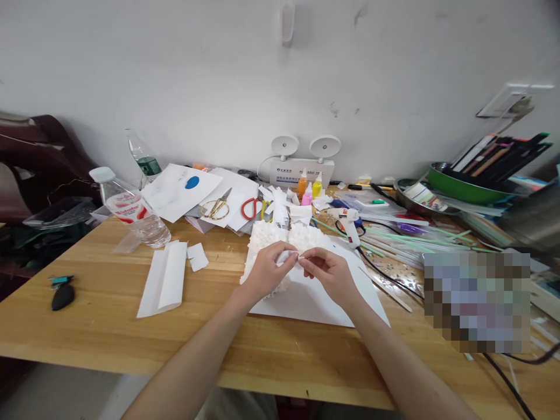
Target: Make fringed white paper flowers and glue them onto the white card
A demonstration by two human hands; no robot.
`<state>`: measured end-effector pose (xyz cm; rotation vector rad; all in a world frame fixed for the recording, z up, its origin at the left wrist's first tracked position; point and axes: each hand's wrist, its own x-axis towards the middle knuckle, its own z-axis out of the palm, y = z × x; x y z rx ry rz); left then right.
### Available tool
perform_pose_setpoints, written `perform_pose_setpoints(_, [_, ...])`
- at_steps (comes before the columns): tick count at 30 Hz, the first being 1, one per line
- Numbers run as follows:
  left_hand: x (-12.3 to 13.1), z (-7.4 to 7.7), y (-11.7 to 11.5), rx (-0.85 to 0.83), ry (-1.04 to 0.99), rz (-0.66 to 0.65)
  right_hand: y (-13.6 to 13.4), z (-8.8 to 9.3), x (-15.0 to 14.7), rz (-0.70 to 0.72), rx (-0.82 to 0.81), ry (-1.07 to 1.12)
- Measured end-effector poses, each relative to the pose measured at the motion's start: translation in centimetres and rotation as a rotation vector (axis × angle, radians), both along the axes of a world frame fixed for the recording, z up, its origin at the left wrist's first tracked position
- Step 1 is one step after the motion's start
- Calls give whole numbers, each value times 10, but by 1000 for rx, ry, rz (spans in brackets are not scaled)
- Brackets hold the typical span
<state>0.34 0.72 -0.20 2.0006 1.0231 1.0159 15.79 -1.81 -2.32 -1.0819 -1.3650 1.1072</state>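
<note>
Over a large white paper sheet [324, 306], my left hand [270, 267] and my right hand [327, 273] meet with fingertips pinched together. Between them is a tiny piece of white paper [298, 255], mostly covered by the fingers. Bumpy clusters of small crumpled white paper bits [305, 236] cover part of the sheet, behind and under my left hand. White paper strips [280, 205] lie in a heap just beyond. A folded white paper [168, 280] and small paper squares [198, 256] rest to the left.
A white glue gun [347, 224] with a black cord stands right of the sheet. Gold-handled scissors [215, 208], red-handled pliers [250, 209] and small paint bottles [307, 195] sit behind. A water bottle [131, 210] is at left; thin sticks [394, 242] clutter the right.
</note>
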Motion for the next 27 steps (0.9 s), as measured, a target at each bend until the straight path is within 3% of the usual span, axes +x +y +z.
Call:
perform_pose_setpoints(9, [2, -1, -1, -54, 3, -11, 0, 2, -1, -35, 6, 53])
perform_pose_setpoints(27, [3, -1, -3, -35, -34, -51, 0, 2, 0, -95, 27, -42])
